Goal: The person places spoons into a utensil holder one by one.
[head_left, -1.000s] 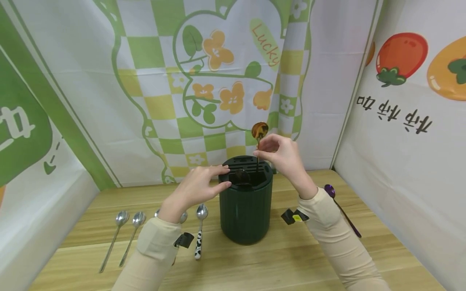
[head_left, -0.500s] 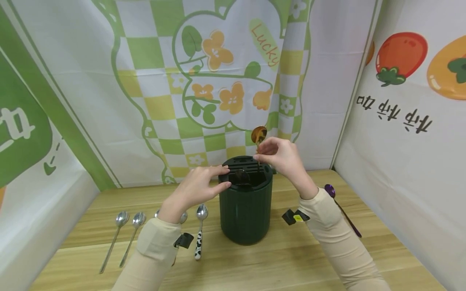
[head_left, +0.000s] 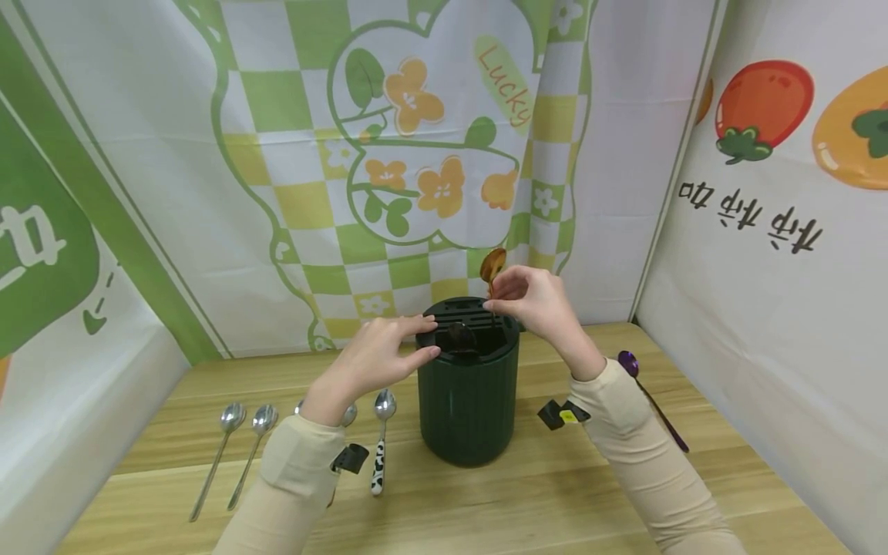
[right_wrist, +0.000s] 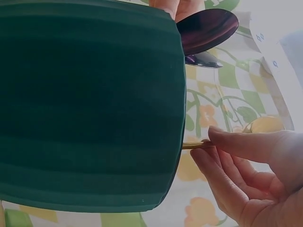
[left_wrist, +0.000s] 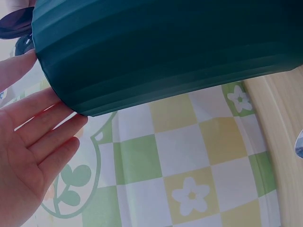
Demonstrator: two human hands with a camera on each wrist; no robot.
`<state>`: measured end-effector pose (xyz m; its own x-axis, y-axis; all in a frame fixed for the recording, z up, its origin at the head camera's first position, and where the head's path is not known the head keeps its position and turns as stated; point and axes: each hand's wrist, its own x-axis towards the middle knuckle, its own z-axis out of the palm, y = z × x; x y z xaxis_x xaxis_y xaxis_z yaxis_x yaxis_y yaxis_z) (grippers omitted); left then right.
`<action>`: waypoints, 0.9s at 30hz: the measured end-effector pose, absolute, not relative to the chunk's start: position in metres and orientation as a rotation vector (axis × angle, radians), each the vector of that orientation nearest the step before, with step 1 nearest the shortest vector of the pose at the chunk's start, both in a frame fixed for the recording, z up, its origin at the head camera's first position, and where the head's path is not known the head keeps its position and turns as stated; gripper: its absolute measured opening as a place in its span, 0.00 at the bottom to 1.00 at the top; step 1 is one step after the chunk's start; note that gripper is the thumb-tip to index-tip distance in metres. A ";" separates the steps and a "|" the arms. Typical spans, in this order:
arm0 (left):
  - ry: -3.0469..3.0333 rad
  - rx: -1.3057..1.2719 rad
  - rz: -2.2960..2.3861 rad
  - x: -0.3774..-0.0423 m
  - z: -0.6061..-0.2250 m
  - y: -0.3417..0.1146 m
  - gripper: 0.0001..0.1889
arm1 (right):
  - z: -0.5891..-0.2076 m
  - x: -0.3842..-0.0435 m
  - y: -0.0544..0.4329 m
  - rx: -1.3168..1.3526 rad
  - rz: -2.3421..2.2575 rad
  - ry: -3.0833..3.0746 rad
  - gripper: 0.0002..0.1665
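Note:
A dark green ribbed utensil holder with a slotted black top stands upright on the table. My right hand pinches the handle of a gold spoon between thumb and fingers, bowl upward, its lower end inside the holder's right side. In the right wrist view a short piece of gold handle shows between rim and fingertips. My left hand touches the holder's left rim with fairly straight fingers, thumb apart from them. A dark purple spoon sticks out of the holder, with another dark spoon bowl beside it.
Several silver spoons lie on the table's left, two of them plain, others partly behind the left wrist. One spoon with a cow-print handle lies by the holder. At right lies a purple spoon. A patterned cloth hangs behind.
The gold spoon has sunk lower into the holder, and my right hand has moved slightly down with it. My left hand and the holder have stayed in place.

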<state>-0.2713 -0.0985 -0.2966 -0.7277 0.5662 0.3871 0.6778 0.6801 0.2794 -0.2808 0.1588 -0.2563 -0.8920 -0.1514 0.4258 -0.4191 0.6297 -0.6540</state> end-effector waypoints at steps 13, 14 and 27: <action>-2.627 -0.989 -0.592 -0.272 -0.297 -0.099 0.25 | -0.260 -0.283 0.161 0.480 1.100 -2.571 0.15; -2.626 -0.989 -0.592 -0.272 -0.297 -0.099 0.25 | -0.260 -0.284 0.161 0.481 1.094 -2.575 0.15; -2.635 -0.978 -0.587 -0.273 -0.298 -0.098 0.25 | -0.263 -0.286 0.162 0.517 1.040 -2.600 0.12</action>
